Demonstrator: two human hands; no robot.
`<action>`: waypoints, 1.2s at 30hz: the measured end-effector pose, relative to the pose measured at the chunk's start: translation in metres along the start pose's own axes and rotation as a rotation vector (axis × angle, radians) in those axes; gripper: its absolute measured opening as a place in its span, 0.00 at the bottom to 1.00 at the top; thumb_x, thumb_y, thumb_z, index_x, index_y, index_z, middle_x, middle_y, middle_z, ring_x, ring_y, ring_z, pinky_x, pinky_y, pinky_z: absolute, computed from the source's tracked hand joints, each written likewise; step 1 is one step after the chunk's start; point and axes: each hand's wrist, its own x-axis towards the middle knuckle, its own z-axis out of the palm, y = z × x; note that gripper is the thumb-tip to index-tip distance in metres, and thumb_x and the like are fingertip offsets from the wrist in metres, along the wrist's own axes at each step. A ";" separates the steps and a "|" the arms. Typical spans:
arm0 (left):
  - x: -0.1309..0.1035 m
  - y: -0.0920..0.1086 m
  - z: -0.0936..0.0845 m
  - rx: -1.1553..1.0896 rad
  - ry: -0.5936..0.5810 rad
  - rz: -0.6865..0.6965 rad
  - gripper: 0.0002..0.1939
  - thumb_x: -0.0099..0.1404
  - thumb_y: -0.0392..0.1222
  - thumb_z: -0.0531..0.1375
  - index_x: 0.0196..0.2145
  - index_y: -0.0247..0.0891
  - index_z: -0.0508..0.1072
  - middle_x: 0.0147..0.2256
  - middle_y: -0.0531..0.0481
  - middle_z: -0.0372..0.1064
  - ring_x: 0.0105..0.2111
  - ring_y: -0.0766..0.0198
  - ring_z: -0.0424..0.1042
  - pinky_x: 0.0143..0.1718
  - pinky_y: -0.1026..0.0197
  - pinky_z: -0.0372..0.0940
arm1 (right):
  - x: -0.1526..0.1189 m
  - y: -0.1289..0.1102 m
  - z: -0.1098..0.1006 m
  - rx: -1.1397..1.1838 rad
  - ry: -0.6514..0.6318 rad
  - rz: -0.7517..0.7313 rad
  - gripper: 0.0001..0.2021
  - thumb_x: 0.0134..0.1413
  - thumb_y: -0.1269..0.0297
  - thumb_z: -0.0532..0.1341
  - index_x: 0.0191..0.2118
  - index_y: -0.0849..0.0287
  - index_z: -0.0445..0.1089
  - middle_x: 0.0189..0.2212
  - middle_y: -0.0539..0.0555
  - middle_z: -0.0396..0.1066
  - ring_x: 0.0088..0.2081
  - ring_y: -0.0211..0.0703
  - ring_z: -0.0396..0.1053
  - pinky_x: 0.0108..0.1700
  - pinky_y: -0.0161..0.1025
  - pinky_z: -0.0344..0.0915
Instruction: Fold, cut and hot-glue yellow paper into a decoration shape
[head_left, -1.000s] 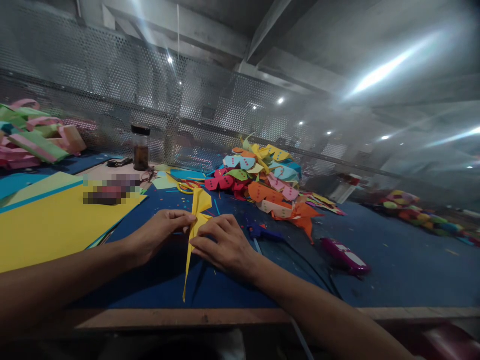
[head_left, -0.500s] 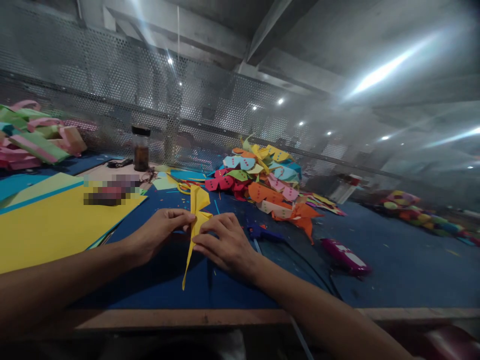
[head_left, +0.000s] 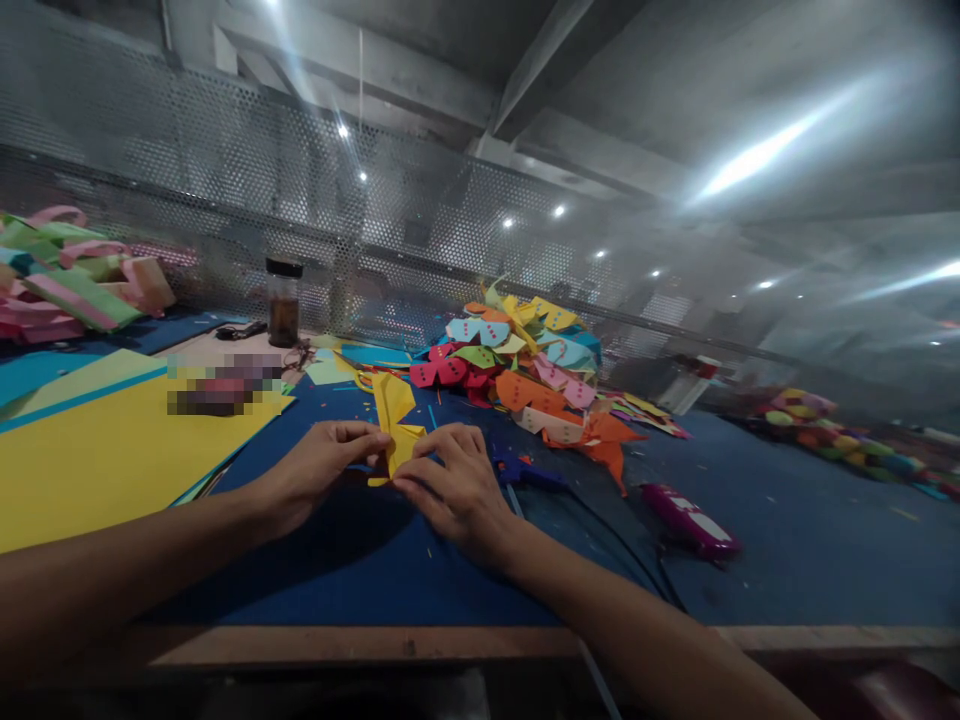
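A folded yellow paper piece is held upright between my two hands, above the blue table top. My left hand pinches its left edge between thumb and forefinger. On the lower right side, the fingers of my right hand are closed on the same paper. A short yellow end sticks out to the left below my left fingertips. Just behind the paper lie scissors with orange-yellow handles, partly hidden by it.
Behind my right hand rises a pile of coloured folded paper shapes with dots. A blue glue gun and a purple device lie to the right. Yellow sheets and a lidded jar are at left.
The long yellow strip that hung down below my hands is now bent up, with only a short end showing at the left. Both hands keep their grip in nearly the same place.
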 end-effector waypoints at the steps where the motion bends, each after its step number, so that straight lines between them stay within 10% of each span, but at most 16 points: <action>1: 0.000 0.000 0.000 0.000 -0.001 0.008 0.15 0.48 0.49 0.76 0.24 0.36 0.78 0.26 0.52 0.71 0.29 0.63 0.69 0.36 0.61 0.69 | 0.000 -0.001 0.000 0.001 0.010 0.020 0.08 0.71 0.61 0.63 0.41 0.55 0.78 0.41 0.54 0.75 0.46 0.47 0.66 0.50 0.47 0.58; 36: 0.000 0.003 0.003 0.141 -0.023 0.135 0.15 0.51 0.51 0.72 0.32 0.37 0.86 0.35 0.45 0.82 0.35 0.58 0.75 0.37 0.61 0.70 | 0.002 -0.002 0.007 -0.008 0.079 0.214 0.08 0.63 0.61 0.70 0.35 0.56 0.74 0.35 0.51 0.73 0.43 0.47 0.66 0.46 0.46 0.54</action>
